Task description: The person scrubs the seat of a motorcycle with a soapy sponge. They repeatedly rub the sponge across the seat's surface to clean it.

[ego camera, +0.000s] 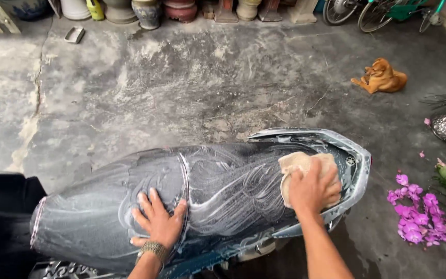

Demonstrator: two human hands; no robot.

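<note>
Seat (202, 191) of the scooter is what I am working on; it runs left to right across the near part of the yard, black and streaked with white suds, its tail end pointing right. My right hand (313, 188) is closed on a tan sponge (300, 164) and presses it down on the right end of the seat, just inside the grey tail rail (354, 150). My left hand (157, 219) lies flat and open on the middle of the seat, fingers spread, holding nothing, with a bracelet (154, 249) at the wrist.

I think the main risk is slipping. The cover is slick with soap, so my braced left palm could skid off if I lean on it, and the sponge could shoot out of my grip toward the rail. Pushing hard near the rail might catch my knuckles on its edge.

The concrete floor (192, 88) below looks wet near the right end, so suds running off could make my footing poor. Splashes could also reach the purple flowers (414, 217) lying just right of the tail. A brown dog (380, 76) lies farther off to the right; if it wandered close it could get underfoot. Pots (148, 11) line the far wall, well apart.
</note>
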